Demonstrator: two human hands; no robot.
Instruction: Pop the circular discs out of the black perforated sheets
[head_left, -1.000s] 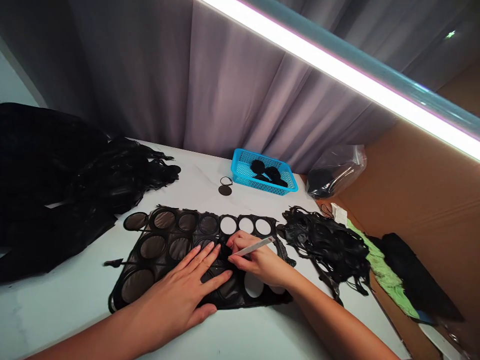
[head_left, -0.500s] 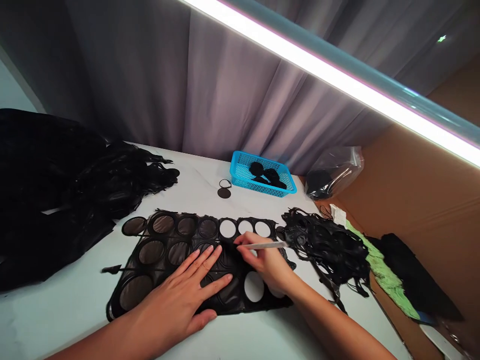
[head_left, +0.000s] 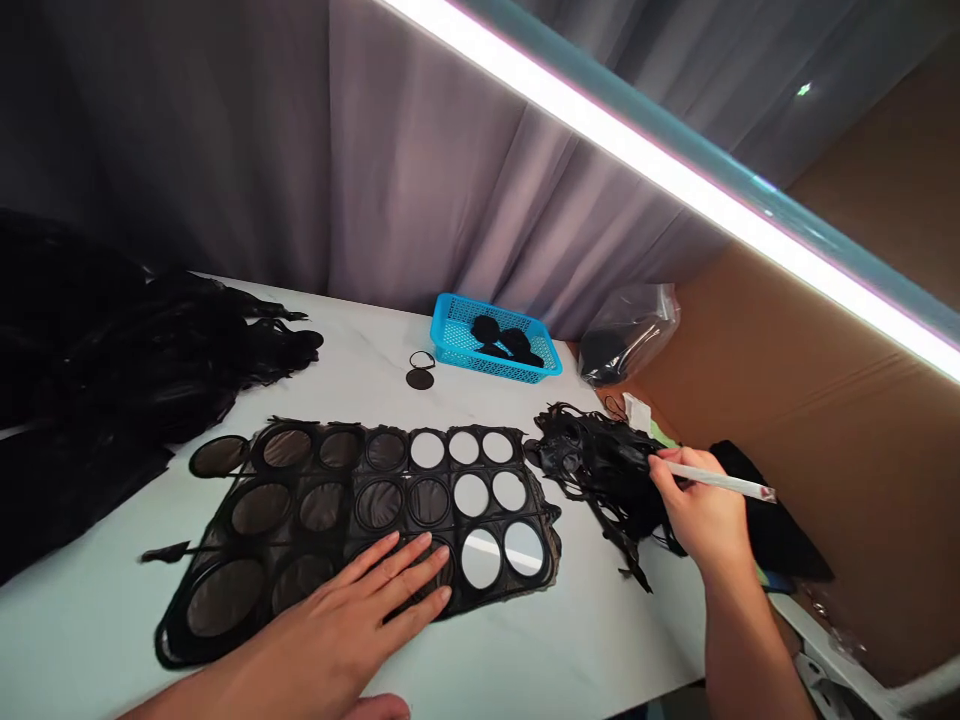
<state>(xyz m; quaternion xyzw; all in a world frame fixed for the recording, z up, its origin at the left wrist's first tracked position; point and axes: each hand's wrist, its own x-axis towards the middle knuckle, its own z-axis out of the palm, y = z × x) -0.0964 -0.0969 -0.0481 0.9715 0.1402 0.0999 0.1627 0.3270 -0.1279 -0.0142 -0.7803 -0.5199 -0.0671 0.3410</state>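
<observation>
On the white table lies a black sheet (head_left: 345, 540) with rows of round rings. Those at its right end show white circles (head_left: 471, 495); the others are filled with dark, wrinkled film. My left hand (head_left: 375, 600) rests flat on the sheet's near edge, fingers spread, covering some rings. Over at the right, my right hand (head_left: 709, 510) is closed around a slim white pen-like tool (head_left: 724, 481), whose working tip I cannot see. Its fingertips are at the edge of a tangled pile of black scraps (head_left: 585, 455); whether they also pinch a scrap cannot be told.
A blue basket (head_left: 495, 340) with black pieces stands at the back. Before it lie a dark disc (head_left: 420, 379) and a thin ring (head_left: 422, 360). Heaped black material (head_left: 150, 370) covers the left side. A clear bag (head_left: 630, 335) leans against a brown panel (head_left: 787, 350).
My right hand has moved right, off the sheet to the scrap pile, still holding the tool. My left hand has shifted nearer the sheet's front edge. The camera view has turned slightly right.
</observation>
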